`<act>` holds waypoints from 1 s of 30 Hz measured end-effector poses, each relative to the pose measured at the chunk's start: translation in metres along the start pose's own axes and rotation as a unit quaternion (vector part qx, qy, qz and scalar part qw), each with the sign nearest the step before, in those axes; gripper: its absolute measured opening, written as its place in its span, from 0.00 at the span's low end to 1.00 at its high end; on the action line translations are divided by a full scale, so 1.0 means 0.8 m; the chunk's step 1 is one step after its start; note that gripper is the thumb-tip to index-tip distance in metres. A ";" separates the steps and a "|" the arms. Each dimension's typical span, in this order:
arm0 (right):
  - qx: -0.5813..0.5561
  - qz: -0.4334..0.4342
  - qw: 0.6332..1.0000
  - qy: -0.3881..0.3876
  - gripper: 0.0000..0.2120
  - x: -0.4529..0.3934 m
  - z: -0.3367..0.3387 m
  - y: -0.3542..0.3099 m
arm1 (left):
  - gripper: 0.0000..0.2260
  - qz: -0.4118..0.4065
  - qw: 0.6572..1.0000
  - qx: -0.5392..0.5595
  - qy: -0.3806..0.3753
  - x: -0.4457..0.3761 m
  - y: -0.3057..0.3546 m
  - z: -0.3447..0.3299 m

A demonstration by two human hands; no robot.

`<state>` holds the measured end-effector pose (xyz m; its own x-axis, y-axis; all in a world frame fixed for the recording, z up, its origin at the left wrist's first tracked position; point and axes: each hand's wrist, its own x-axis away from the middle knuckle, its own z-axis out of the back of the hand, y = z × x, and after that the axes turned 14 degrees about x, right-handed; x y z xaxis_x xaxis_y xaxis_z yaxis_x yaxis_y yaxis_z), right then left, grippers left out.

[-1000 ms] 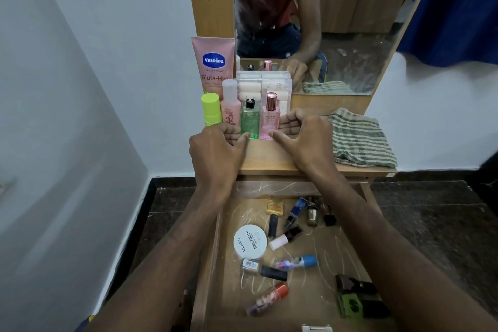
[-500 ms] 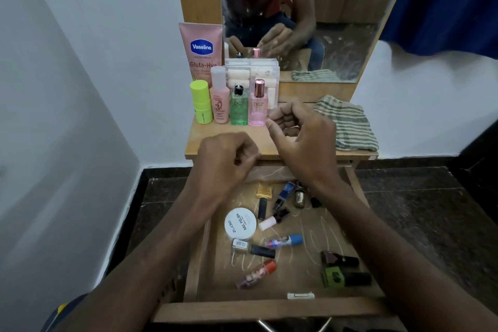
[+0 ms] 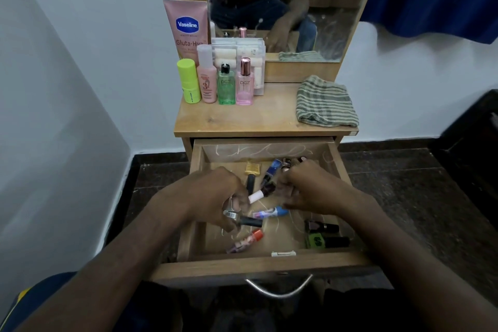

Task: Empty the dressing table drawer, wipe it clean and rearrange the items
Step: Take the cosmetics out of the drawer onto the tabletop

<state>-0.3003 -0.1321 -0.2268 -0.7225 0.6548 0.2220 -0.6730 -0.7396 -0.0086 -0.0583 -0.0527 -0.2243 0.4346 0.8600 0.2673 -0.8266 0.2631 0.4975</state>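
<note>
Both hands have come down from the wooden table top [image 3: 242, 118] into the open wooden drawer [image 3: 269, 261], where a second ago they were up beside the row of bottles. The left hand [image 3: 215, 197] now hangs over the spot where the round white tin lay, its fingers curled down around something blurred; whether that is the tin or the dark-capped bottle [image 3: 244, 219] lying at its fingertips cannot be told. The right hand [image 3: 310, 191] reaches toward the cluster of small nail polish bottles [image 3: 272, 170] near the drawer's back, fingers bent, grasp unclear. Emptying looks only begun: the blue-capped tube [image 3: 272, 212], orange-capped tube [image 3: 246, 241] and green bottle [image 3: 323, 241] lie in the drawer, and the striped folded cloth [image 3: 326, 105] rests unused on the table.
</note>
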 end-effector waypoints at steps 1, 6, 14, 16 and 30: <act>-0.010 0.004 1.000 -0.001 0.08 0.001 0.000 -0.001 | 0.22 0.010 1.000 -0.001 0.001 0.001 0.001 0.000; -0.051 0.007 0.998 0.025 0.07 0.003 -0.008 0.006 | 0.15 0.006 1.000 0.015 -0.011 -0.001 -0.001 -0.004; -0.090 -0.078 0.985 0.125 0.07 -0.018 0.002 0.023 | 0.12 -0.038 0.987 0.130 0.087 0.007 -0.016 0.013; -0.066 -0.061 0.991 0.102 0.11 -0.034 0.005 0.019 | 0.11 -0.029 0.968 0.185 0.165 0.008 -0.023 0.019; -0.013 0.080 0.994 0.074 0.23 -0.103 -0.016 -0.008 | 0.12 -0.016 0.809 0.365 0.461 0.009 -0.023 0.041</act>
<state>-0.2388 -0.1795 -0.2571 -0.8349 0.5460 0.0698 -0.5498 -0.8333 -0.0581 -0.0281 -0.0655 -0.2048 -0.2774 0.9069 -0.3171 -0.2433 0.2530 0.9364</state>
